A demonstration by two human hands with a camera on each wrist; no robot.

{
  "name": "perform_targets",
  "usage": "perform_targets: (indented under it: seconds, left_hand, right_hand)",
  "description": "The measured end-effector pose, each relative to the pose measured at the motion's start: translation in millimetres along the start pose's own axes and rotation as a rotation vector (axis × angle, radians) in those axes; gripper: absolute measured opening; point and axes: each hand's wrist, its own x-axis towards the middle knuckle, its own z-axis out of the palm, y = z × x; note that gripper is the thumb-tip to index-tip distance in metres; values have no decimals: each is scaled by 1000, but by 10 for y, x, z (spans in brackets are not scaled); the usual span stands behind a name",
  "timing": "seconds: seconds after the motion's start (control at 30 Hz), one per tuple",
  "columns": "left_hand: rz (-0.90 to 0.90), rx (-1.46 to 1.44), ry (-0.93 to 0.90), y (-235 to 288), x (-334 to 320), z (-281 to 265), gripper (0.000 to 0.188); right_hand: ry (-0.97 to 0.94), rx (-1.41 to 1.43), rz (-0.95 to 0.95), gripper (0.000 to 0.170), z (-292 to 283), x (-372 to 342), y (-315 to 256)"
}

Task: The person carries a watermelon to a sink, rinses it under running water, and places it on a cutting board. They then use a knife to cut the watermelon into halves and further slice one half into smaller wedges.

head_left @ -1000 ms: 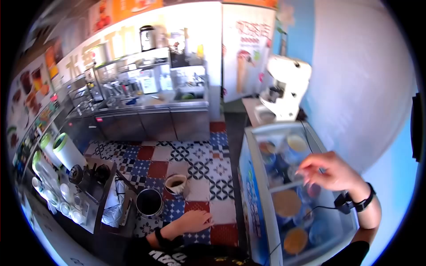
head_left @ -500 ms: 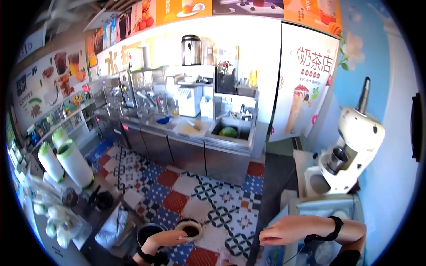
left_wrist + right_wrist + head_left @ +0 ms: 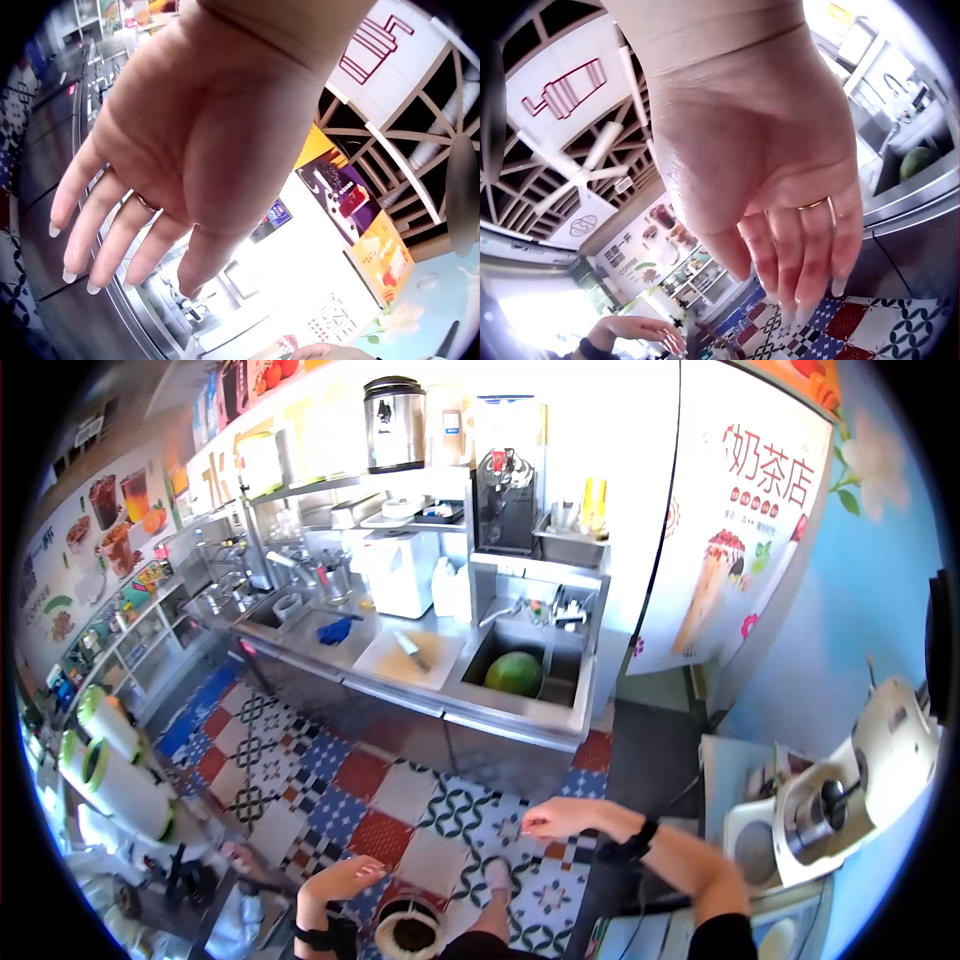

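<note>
Both hands are in the air over the tiled floor, holding nothing. The left hand (image 3: 343, 879) is low in the head view, above and left of a round bin (image 3: 408, 930); in the left wrist view its palm (image 3: 202, 135) shows with fingers loosely extended. Farther right and higher is the right hand (image 3: 560, 818), in front of the steel counter (image 3: 400, 695); the right wrist view shows its palm (image 3: 757, 142) and relaxed fingers. A knife (image 3: 411, 650) lies on a cutting board (image 3: 385, 661), and a green melon (image 3: 514, 674) sits in the sink (image 3: 470, 660).
A white mixer-like machine (image 3: 850, 790) stands on the right by a freezer (image 3: 800, 920). White canisters (image 3: 120, 785) with green rims are at the left. A blue cloth (image 3: 334, 631) and a white box-shaped appliance (image 3: 400, 573) are on the counter. One foot (image 3: 497, 876) shows on the floor.
The view has turned and come nearer to the counter and sink. The freezer and white machine have shifted toward the lower right. The right hand is no longer over the freezer.
</note>
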Motion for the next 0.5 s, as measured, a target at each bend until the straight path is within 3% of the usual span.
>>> perform_targets:
  seconds: [0.07, 0.13, 0.17, 0.2, 0.23, 0.3, 0.4, 0.5]
  left_hand:
    - [31, -70, 37, -16, 895, -199, 28]
    - [346, 491, 231, -362, 2200, -296, 27]
    - [478, 768, 310, -257, 2533, -317, 27]
    - [324, 602, 406, -131, 2842, -215, 27]
    - [166, 447, 500, 491, 3197, -101, 28]
    - [235, -106, 317, 781, 3897, 291, 24]
    - [396, -94, -9, 1022, 4642, 779, 23]
    - [517, 23, -173, 1112, 5161, 813, 22]
  right_hand:
    - [132, 307, 63, 22, -273, 536, 739]
    - [311, 635, 116, 20, -547, 1003, 1370]
    - [411, 805, 177, 19, -677, 1195, 1661]
    - [514, 974, 236, 18, -800, 1404, 1963]
    - [622, 1140, 297, 17, -945, 1585, 2206]
    - [688, 1286, 315, 16, -1324, 1775, 2572]
    - [849, 1464, 210, 14, -1830, 1961, 3258]
    - [992, 1572, 152, 16, -2451, 2099, 3728]
